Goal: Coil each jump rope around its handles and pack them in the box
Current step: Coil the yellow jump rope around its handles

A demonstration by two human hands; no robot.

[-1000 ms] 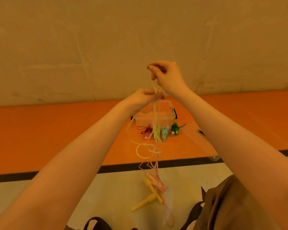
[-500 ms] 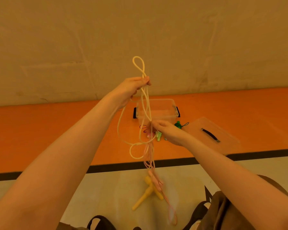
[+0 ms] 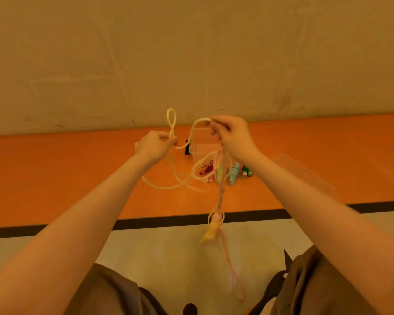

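Observation:
My left hand (image 3: 154, 144) pinches a pale yellow jump rope (image 3: 172, 123), with a small loop standing above the fingers. My right hand (image 3: 231, 136) grips the same rope together with a pink rope (image 3: 221, 196); both hang twisted down in front of me. Their yellow handles (image 3: 210, 233) and a pink handle (image 3: 216, 217) dangle blurred above the floor. Loose yellow loops sag between my hands. Behind the ropes stands a clear plastic box (image 3: 203, 147) on the orange floor. Coiled ropes lie before it: dark red (image 3: 206, 170), light blue (image 3: 234, 176) and green (image 3: 246, 172).
The box's clear lid (image 3: 305, 171) lies flat to the right of the box. A plain wall rises just behind. A black line (image 3: 146, 222) divides the orange floor from the pale floor nearer me. My knees fill the bottom of the view.
My right hand has risen from in front of the box to level with my left, drawing the ropes up. My left hand came lower. The dangling handles have lifted off the floor.

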